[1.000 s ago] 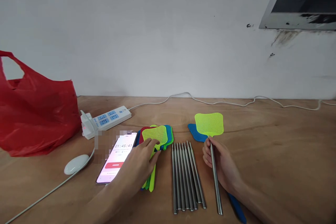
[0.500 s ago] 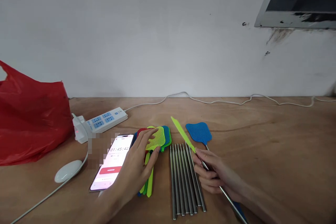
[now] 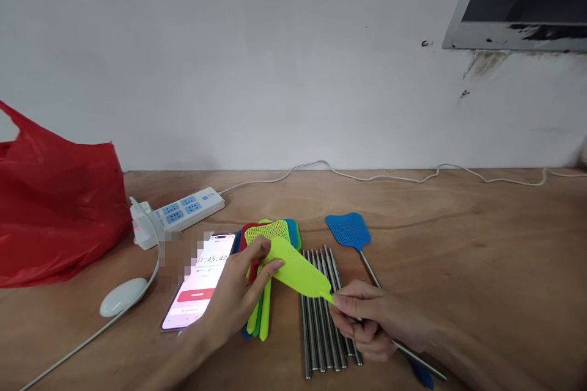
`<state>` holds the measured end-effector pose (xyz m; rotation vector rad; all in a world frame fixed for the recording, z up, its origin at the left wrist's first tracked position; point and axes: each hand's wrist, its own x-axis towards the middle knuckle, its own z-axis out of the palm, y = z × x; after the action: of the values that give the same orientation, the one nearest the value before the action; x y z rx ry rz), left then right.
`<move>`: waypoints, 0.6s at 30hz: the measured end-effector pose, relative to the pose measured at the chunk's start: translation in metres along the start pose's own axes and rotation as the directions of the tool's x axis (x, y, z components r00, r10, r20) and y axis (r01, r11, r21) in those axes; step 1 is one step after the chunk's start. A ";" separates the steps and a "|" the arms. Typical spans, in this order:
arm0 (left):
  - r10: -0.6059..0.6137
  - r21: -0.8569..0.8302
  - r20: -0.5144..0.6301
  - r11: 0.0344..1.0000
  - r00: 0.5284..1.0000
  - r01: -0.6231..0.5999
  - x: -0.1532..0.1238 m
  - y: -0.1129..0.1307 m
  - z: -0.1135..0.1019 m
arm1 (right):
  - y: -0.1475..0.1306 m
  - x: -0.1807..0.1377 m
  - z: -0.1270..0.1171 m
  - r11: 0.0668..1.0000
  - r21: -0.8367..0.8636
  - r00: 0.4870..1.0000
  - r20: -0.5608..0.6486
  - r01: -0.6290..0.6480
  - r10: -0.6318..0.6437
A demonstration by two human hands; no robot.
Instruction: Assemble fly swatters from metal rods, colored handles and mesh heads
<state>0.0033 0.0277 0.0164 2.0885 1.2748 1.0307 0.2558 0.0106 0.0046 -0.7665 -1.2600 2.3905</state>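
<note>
My right hand [image 3: 372, 317] is closed round the metal rod of a lime-green fly swatter [image 3: 297, 270], near where the rod meets the mesh head. The head tilts left over a row of several bare metal rods [image 3: 323, 311]. My left hand [image 3: 238, 293] pinches the far edge of that green head between thumb and fingers. Just under it lies a stack of coloured swatter heads [image 3: 270, 238] in green, blue and red. A blue fly swatter [image 3: 348, 231] with its rod lies flat to the right.
A phone [image 3: 199, 284] with a running timer lies left of the stack. Behind it are a white power strip [image 3: 177, 214], a white mouse-like object [image 3: 123, 296] with a cable, and a red plastic bag [image 3: 55, 208]. A white cable [image 3: 389, 177] runs along the wall.
My right hand swung the green swatter from beside the blue one leftwards and down across the rods. My left hand left the stack and pinched the green head's edge.
</note>
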 end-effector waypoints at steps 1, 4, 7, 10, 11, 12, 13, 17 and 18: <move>-0.024 -0.054 0.011 0.998 1.000 0.024 0.000 0.001 0.000 | 0.001 0.000 -0.001 0.999 -0.046 1.000 -0.015 0.003 -0.004; -0.145 -0.285 0.074 0.945 0.987 0.161 -0.001 0.004 0.003 | 0.006 0.000 -0.006 0.986 -0.166 0.998 -0.052 0.013 -0.021; -0.215 -0.496 0.182 0.822 0.959 0.279 -0.001 0.005 0.004 | 0.008 0.000 -0.011 0.974 -0.225 0.997 -0.068 0.018 -0.034; -0.235 -0.564 0.212 0.763 0.949 0.315 0.001 0.002 0.000 | 0.003 -0.002 -0.011 0.986 -0.165 0.997 -0.075 0.014 -0.027; -0.238 -0.565 0.212 0.761 0.948 0.318 0.002 0.001 -0.002 | -0.001 -0.003 -0.011 0.992 -0.122 0.997 -0.070 0.006 -0.015; -0.234 -0.568 0.214 0.760 0.948 0.316 0.002 -0.001 -0.004 | -0.004 -0.004 -0.011 0.997 -0.071 0.998 -0.068 -0.005 0.000; -0.220 -0.577 0.222 0.756 0.950 0.310 0.003 -0.003 -0.006 | -0.008 -0.005 -0.011 0.999 -0.029 0.998 -0.058 -0.025 0.024; -0.109 -0.598 0.229 0.769 0.967 0.228 0.003 -0.007 -0.008 | -0.012 -0.007 -0.012 0.994 0.044 0.995 0.005 -0.100 0.100; -0.068 -0.568 0.211 0.803 0.975 0.179 0.002 -0.008 -0.007 | -0.011 -0.007 -0.012 0.992 0.041 0.993 0.025 -0.119 0.118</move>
<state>-0.0056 0.0334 0.0158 1.5554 0.8431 0.9903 0.2695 0.0208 0.0106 -0.8255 -1.1992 2.5179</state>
